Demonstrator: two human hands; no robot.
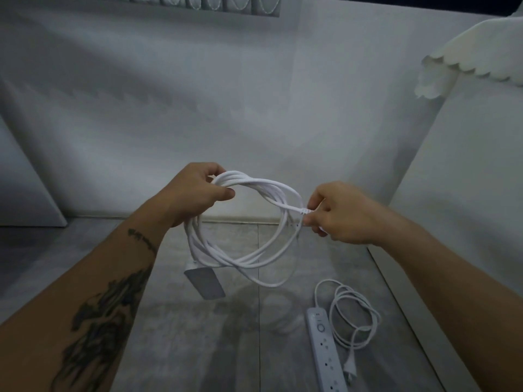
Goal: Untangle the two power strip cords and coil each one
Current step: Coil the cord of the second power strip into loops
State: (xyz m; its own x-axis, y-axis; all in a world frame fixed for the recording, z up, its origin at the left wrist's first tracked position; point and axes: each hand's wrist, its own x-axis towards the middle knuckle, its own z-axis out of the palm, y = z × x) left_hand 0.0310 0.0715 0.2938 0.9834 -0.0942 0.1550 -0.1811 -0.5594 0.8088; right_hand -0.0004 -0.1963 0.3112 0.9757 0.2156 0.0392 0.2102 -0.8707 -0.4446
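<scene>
Grey marbled floor (198,349) below, pale wall (198,108) behind; all task items white.

- Left hand (195,190): closed, fingers and thumb wrapped round the top of the held cord (254,258), which hangs from it in several loops, in the air above the floor.
- Right hand (339,213): closed, fingertips pinching the ribbed end of the same cord at the right side of the loops. What lies inside the palm cannot be told.
- First power strip (204,281): dangles at the bottom left of the loops, tilted, clear of the floor.
- Left forearm: dark tattoo (102,315).
- Second power strip (322,343): flat on the floor near its right edge, sockets up, running to the near edge of view.
- Second cord (353,315): loose coil on the floor just right of that strip, attached at its far end.
- Plug (347,369): on the floor at the near end of the second cord, beside the strip.
- Scalloped white cloth (481,52): far right, draped over white furniture bordering the floor.
</scene>
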